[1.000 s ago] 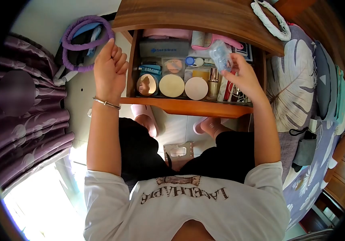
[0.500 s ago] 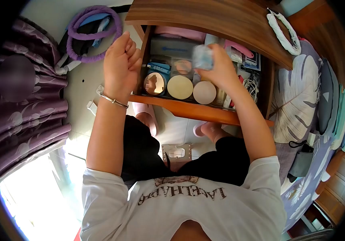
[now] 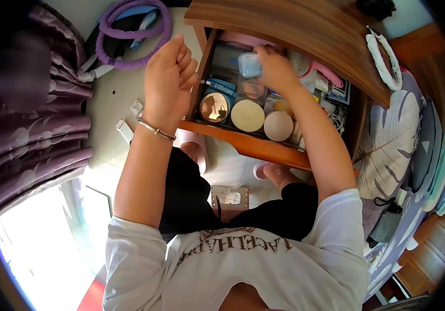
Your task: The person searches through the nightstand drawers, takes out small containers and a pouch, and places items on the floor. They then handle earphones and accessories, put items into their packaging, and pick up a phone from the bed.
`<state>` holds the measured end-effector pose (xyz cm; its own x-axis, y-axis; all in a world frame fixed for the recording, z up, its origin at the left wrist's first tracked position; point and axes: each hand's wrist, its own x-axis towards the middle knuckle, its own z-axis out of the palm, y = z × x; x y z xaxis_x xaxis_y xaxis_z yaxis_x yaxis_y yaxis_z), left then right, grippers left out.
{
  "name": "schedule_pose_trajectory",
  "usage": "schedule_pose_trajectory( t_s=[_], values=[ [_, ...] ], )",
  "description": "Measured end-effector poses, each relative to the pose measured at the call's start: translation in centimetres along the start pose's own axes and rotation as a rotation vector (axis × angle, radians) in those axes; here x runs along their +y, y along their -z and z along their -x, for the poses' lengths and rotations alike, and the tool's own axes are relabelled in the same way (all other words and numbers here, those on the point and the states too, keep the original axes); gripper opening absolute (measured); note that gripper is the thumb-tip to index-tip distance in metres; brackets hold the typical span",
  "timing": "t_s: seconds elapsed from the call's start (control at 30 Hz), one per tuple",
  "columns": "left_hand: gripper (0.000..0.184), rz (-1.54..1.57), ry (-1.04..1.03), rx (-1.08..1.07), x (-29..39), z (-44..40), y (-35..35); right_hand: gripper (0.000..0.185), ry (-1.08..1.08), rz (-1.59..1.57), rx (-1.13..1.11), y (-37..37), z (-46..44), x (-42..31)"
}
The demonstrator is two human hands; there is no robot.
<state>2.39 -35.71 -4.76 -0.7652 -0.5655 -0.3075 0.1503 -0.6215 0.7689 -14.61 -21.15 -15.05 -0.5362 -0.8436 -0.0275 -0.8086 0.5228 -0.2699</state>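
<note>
My left hand (image 3: 169, 83), with a bangle at its wrist, is a closed fist over the left side of an open drawer (image 3: 253, 143). Anything inside that fist is hidden. Within the drawer, my right hand (image 3: 277, 67) grips a small clear plastic box (image 3: 250, 66) with pale blue contents, low over the back left part. Along the drawer's front stand a shiny gold round compact (image 3: 214, 107), a cream round lid (image 3: 248, 115) and a pinkish round lid (image 3: 278, 126). Blue packets (image 3: 221, 86) lie behind the compact.
A wooden top (image 3: 284, 31) overhangs the drawer's back. Pink-handled item (image 3: 329, 72) and white cables (image 3: 336, 122) fill the drawer's right side. Purple rings (image 3: 166, 31) lie at upper left, beside a purple curtain (image 3: 56, 140). A patterned cushion (image 3: 388, 135) sits at right.
My right hand has carried the clear box left and farther back in the drawer. The view has shifted slightly, and my left hand stays in a fist.
</note>
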Motion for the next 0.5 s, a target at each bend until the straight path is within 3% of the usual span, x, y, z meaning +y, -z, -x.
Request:
schedule_pose_trajectory(
  t_s=[0.07,0.17,0.5],
  values=[
    [0.033,0.002,-0.001,0.013,0.1,0.2,0.1,0.057,-0.072,-0.055,-0.107,1.1,0.0,0.1],
    [0.033,0.007,-0.01,0.006,0.2,0.2,0.3,0.067,-0.072,-0.315,0.042,2.6,1.1,0.3],
    [0.031,0.006,-0.02,-0.021,0.1,0.3,0.3,0.058,-0.176,-0.127,0.029,4.0,2.6,-1.6]
  ],
)
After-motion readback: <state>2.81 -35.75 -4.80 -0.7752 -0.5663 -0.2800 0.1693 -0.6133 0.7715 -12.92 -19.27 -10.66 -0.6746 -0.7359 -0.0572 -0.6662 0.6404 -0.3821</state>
